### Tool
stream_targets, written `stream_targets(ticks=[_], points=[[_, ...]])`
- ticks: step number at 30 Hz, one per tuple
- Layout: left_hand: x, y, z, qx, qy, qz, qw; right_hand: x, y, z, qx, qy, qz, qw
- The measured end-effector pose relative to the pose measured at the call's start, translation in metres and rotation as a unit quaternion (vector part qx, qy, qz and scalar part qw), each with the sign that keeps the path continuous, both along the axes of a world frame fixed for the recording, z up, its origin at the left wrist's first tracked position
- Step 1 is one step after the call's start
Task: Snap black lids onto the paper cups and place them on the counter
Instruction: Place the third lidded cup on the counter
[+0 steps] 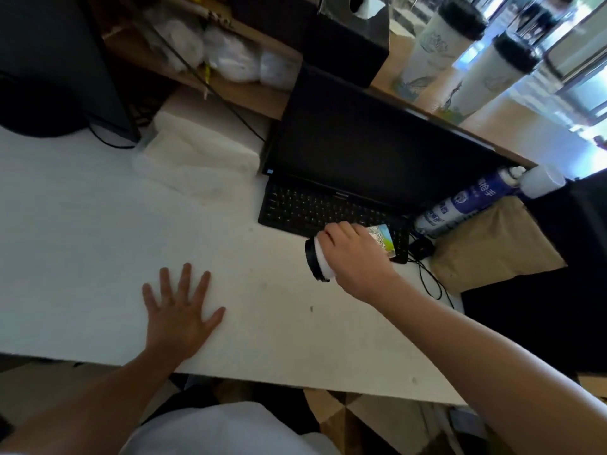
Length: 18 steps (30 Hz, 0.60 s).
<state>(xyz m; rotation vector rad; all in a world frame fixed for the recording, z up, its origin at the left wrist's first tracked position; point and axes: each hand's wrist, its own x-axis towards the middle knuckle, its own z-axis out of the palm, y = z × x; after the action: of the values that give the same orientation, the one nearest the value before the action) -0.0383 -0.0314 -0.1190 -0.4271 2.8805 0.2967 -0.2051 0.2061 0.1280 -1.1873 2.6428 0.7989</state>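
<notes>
A paper cup (353,249) with its black lid (313,259) on sits clamped in your right hand (358,257), over the white table (82,224) by the laptop (345,165). Your left hand (180,310) lies spread flat. Two lidded cups (460,57) stand on the far wooden counter (525,133).

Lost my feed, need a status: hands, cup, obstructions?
Left hand flat on table, empty. Right hand grips lidded cup, tilted sideways. Laptop close behind it.

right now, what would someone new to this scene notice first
The right hand grips a paper cup with a black lid already on, tipped sideways over the corner of the open laptop. The left hand lies flat, fingers spread, on the white table. Two lidded cups stand on the wooden counter at upper right.
</notes>
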Motion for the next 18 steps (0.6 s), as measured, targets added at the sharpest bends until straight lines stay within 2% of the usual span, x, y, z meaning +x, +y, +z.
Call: stream_targets(ticks=[5, 11, 18], points=[[0.001, 0.000, 0.001, -0.003, 0.006, -0.005, 1.000, -0.003, -0.032, 0.023, 0.059, 0.055, 0.044, 0.996], [0.001, -0.001, -0.001, 0.002, 0.019, -0.007, 1.000, 0.006, -0.064, 0.008, 0.130, 0.075, 0.050, 0.987], [0.002, -0.002, -0.005, 0.006, 0.022, -0.006, 1.000, 0.008, -0.067, 0.003, 0.118, 0.080, 0.038, 0.989]])
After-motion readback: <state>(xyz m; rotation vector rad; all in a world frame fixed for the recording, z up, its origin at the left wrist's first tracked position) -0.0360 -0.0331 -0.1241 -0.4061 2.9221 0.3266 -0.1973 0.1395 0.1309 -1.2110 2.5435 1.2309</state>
